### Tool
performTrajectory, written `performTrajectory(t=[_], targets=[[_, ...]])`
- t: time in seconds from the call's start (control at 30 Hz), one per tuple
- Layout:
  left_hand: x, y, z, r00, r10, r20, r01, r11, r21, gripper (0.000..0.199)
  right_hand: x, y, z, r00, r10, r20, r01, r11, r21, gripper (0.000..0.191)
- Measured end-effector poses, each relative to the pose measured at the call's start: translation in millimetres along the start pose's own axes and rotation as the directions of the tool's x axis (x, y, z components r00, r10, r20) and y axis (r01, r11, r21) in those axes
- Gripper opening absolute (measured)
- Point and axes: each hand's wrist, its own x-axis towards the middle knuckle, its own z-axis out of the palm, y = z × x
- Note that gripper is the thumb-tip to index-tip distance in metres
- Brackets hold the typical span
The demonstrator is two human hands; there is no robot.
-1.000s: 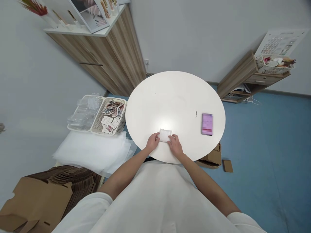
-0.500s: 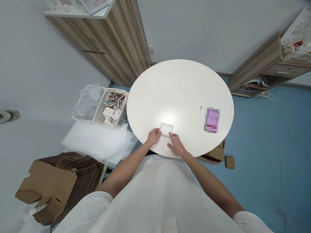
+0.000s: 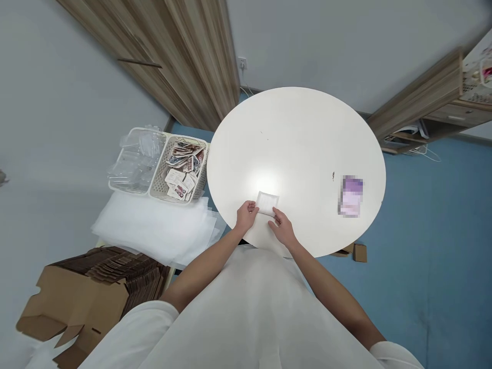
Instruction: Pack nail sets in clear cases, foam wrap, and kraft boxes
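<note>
A small white rectangular packet (image 3: 267,203), perhaps wrapped in thin foam or film, lies near the front edge of the round white table (image 3: 300,133). At its left edge, my left hand (image 3: 246,216) is closed, pinching the near-left corner between thumb and fingers. My right hand (image 3: 283,227) touches the near-right corner with its fingertips. That hand's thumb is held apart, off the packet. What the packet contains cannot be made out.
A blurred purple-and-white item (image 3: 350,197) lies on the table's right side. To the left stand a basket of printed cards (image 3: 157,187), a bin of clear plastic pieces (image 3: 134,164), white sheets (image 3: 154,223) and stacked flat cardboard boxes (image 3: 77,302). Wooden cabinets (image 3: 184,56) stand behind.
The camera view has shifted, so the table appears further right. Both hands stay at the packet's near corners, with little visible change in their hold.
</note>
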Motion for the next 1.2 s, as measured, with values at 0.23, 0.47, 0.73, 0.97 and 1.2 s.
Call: performTrajectory(t=[0.23, 0.47, 0.73, 0.97, 1.2], targets=[[44.1, -14.5, -67.8, 0.988, 0.03, -0.153, -0.037, 0.998, -0.047, 0.022, 56.7, -48.9, 63.5, 0.998, -0.033, 0.055, 0.032, 0.999, 0.025, 0.056], [98.6, -29.6, -114.0, 0.971, 0.091, -0.219, -0.119, 0.986, -0.119, 0.036, 121.2, -83.4, 117.9, 0.993, -0.116, 0.023, 0.116, 0.993, 0.014, 0.052], [115.1, -32.5, -120.7, 0.962, 0.176, -0.208, -0.194, 0.979, -0.07, 0.045, 142.7, -95.5, 129.0, 0.991, -0.135, -0.001, 0.135, 0.991, 0.01, 0.052], [110.8, -31.4, -121.5, 0.964, 0.206, -0.168, -0.22, 0.973, -0.065, 0.05, 138.1, -97.8, 129.1, 0.988, -0.156, 0.003, 0.156, 0.987, -0.036, 0.056], [98.6, -32.4, -115.4, 0.967, 0.205, -0.154, -0.221, 0.971, -0.093, 0.058, 127.2, -100.6, 124.3, 0.978, -0.207, 0.021, 0.208, 0.976, -0.058, 0.058]])
